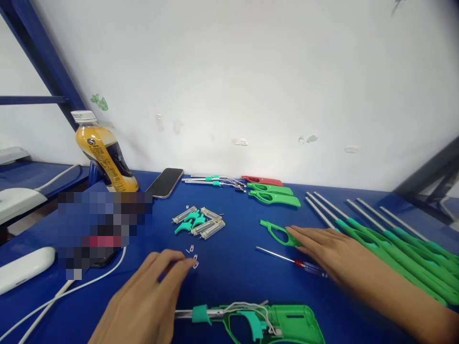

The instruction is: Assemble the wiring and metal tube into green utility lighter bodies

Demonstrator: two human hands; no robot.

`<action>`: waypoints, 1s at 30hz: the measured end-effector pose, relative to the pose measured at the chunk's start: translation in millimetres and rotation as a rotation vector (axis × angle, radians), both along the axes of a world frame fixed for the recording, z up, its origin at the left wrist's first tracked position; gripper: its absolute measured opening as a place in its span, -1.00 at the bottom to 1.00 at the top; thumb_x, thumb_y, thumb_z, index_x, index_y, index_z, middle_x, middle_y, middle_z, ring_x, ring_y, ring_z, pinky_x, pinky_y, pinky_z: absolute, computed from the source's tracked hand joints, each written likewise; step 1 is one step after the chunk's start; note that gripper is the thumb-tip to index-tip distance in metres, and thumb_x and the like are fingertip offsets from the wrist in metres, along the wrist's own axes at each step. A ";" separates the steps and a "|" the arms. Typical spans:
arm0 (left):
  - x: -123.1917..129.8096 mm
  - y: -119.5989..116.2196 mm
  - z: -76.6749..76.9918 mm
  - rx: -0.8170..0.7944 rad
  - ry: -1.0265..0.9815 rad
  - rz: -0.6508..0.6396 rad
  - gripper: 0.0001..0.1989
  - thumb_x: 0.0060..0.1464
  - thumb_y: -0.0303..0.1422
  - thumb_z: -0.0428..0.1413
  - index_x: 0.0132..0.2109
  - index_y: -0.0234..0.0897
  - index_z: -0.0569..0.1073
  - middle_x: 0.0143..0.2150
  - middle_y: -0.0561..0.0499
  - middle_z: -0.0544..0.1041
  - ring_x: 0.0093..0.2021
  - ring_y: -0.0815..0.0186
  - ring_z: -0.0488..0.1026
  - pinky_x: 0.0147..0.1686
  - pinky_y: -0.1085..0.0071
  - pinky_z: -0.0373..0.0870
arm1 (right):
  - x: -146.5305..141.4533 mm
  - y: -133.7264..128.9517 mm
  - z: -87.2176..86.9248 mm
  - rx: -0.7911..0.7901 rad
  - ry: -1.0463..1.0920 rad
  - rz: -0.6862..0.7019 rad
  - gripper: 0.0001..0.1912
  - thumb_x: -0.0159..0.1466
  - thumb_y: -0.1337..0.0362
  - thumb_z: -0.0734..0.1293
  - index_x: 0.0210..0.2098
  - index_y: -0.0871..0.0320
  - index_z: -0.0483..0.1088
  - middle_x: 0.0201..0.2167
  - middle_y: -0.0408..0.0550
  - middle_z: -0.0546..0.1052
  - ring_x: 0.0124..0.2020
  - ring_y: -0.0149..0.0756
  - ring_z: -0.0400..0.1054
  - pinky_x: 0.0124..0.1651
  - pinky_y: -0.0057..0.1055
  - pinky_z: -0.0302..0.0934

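Near the front edge lies an opened green lighter body (297,322) with a metal tube, white wires and a teal trigger showing. My left hand (150,291) is above its tube end, thumb and fingertips pinched beside small pink clips (195,261); whether a small piece is between them is hidden. My right hand (322,246) lies with fingers stretched over the handle of a green shell half (279,234). Just below that hand is a screwdriver (301,263) with a red and clear handle. Clear fuel tubes (213,229) and teal triggers (186,225) lie beyond my left hand.
Several green lighters with metal tubes (387,239) lie at the right. At the back are green and red shells (274,197), wired tubes (211,181) and a phone (167,182). A yellow bottle (107,155) and white cables (96,284) are at the left.
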State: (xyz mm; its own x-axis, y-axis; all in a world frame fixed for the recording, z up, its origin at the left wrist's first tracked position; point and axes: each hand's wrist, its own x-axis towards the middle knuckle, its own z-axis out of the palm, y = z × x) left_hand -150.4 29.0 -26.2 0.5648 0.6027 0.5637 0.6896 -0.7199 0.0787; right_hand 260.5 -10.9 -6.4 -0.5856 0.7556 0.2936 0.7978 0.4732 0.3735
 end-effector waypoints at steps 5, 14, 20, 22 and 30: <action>-5.2 33.3 9.9 -0.193 -0.001 0.185 -0.59 0.44 -0.23 -0.08 0.04 -0.09 0.67 -0.01 -0.04 0.68 -0.07 0.07 0.71 -0.20 0.20 0.67 | -2.4 1.3 8.3 0.026 0.002 0.007 -0.55 0.63 0.33 0.01 0.36 0.20 0.34 0.13 0.06 0.69 -0.02 -0.13 0.69 -0.10 -0.11 0.57; 1.4 48.0 9.7 -0.384 0.043 0.200 -0.56 0.43 -0.15 -0.12 -0.08 -0.06 0.66 -0.04 0.00 0.65 -0.16 0.19 0.70 -0.24 0.30 0.61 | -43.6 -20.8 29.6 -0.028 0.269 0.071 -0.60 0.66 0.27 0.07 0.21 0.00 0.50 0.00 -0.23 0.67 0.01 -0.38 0.57 0.37 -0.22 0.05; -2.4 52.7 3.0 -0.424 0.126 0.153 -0.57 0.50 -0.21 -0.18 -0.10 -0.14 0.59 -0.07 -0.03 0.58 -0.13 0.24 0.62 -0.22 0.38 0.51 | -68.2 -26.3 32.8 -0.010 0.366 0.144 -0.59 0.64 0.33 0.07 0.10 0.05 0.55 -0.11 -0.16 0.68 -0.03 -0.34 0.56 0.42 -0.20 -0.01; -2.6 51.2 2.8 -0.414 0.171 0.156 -0.56 0.52 -0.26 -0.20 -0.11 -0.17 0.57 -0.10 -0.05 0.56 -0.12 0.22 0.58 -0.19 0.36 0.49 | -72.8 -25.4 36.0 -0.022 0.327 0.160 -0.58 0.62 0.35 0.07 0.08 0.06 0.55 -0.12 -0.16 0.68 -0.06 -0.31 0.56 0.41 -0.20 -0.03; 12.4 48.3 19.7 -0.430 0.369 0.244 -0.56 0.34 -0.60 -0.20 -0.08 -0.25 0.57 -0.13 -0.15 0.58 -0.08 0.02 0.58 -0.15 0.16 0.47 | -78.7 -16.7 53.6 -0.049 0.190 0.200 -0.58 0.36 0.54 0.20 0.05 0.04 0.51 -0.17 -0.18 0.68 -0.14 -0.22 0.54 0.34 -0.10 0.08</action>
State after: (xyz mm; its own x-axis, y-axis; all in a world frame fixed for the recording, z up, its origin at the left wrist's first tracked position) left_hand -138.1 77.3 -6.5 0.4936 0.8689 0.0354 0.8674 -0.4949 0.0522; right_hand 181.8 -27.6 47.3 -0.6627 0.6465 0.3781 0.7402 0.6422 0.1993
